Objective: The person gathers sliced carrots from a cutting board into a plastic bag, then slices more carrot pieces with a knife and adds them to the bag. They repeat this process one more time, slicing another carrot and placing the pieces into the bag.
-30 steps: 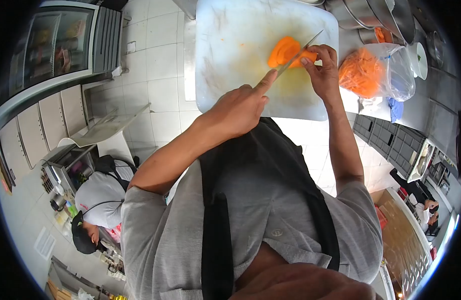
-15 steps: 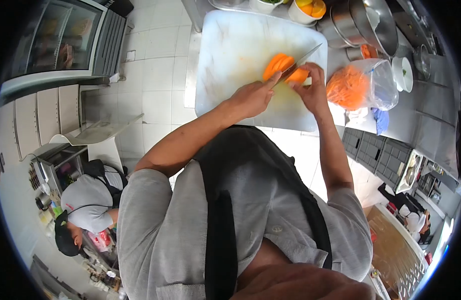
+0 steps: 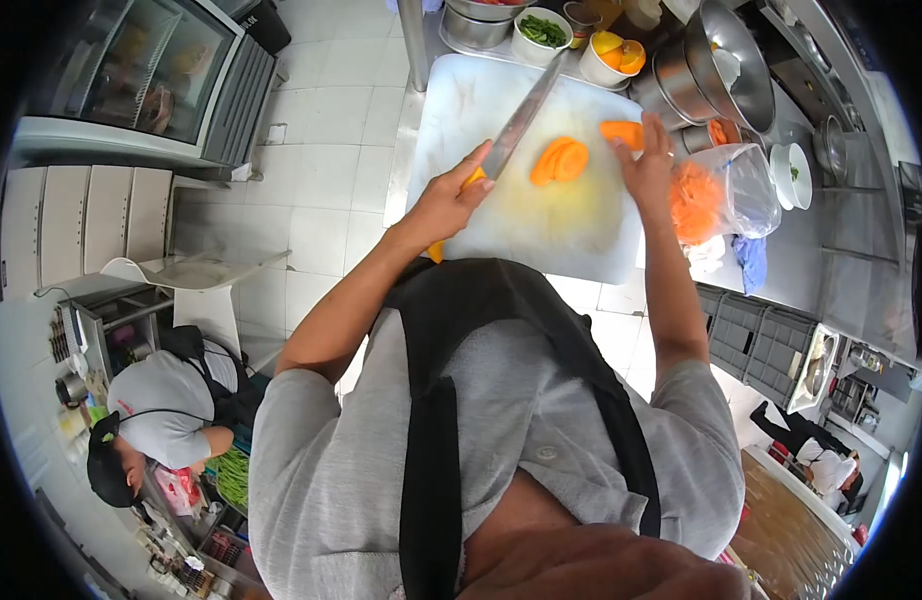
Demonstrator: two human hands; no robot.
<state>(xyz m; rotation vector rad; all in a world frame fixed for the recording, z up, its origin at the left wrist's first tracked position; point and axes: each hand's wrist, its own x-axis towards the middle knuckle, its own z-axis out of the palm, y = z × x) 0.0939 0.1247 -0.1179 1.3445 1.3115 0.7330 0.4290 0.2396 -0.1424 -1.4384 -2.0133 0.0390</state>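
My left hand point(image 3: 451, 200) is closed around the yellow handle of a large knife point(image 3: 526, 115), its blade raised over the left part of the white cutting board point(image 3: 461, 110) and pointing away from me. Several overlapping orange carrot slices point(image 3: 559, 161) lie near the board's middle. At the board's right edge, my right hand point(image 3: 646, 165) has its thumb and fingers at a larger carrot piece point(image 3: 623, 133), whose right end is partly covered.
Bowls of greens point(image 3: 543, 30) and orange fruit point(image 3: 615, 58) stand behind the board. To the right are metal pots point(image 3: 736, 70), a bag of shredded carrot point(image 3: 699, 200) and a white bowl point(image 3: 791, 176). A co-worker point(image 3: 161, 405) is at lower left.
The knife has come away from the carrot and moved left with my left hand. My right hand and the larger piece have shifted right, apart from the slices. The view has shifted slightly.
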